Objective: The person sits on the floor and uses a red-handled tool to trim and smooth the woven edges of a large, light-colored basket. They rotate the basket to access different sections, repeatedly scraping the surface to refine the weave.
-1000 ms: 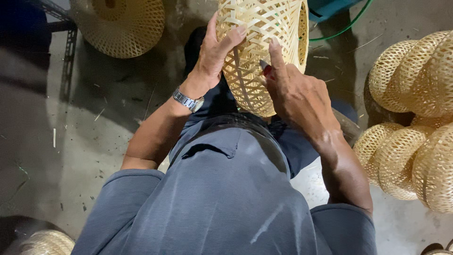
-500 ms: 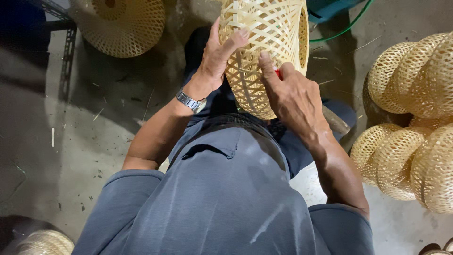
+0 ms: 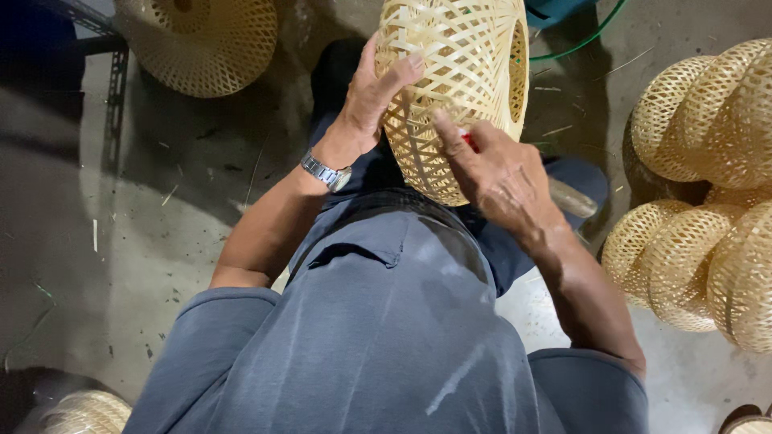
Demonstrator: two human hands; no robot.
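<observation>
Woven basket held up over the lap, above the floor. Left hand clasping its side, fingers curled on the weave. Right hand pressed low on it, pinching a small red tool. More baskets stacked at right.

I wear a grey-blue short-sleeved shirt with a collar, its sleeves ending above my elbows, leaving both forearms bare. A silver metal-link wristwatch sits on my wrist just behind my left hand. My right hand wears nothing. Dark blue trousers cover my legs.
</observation>
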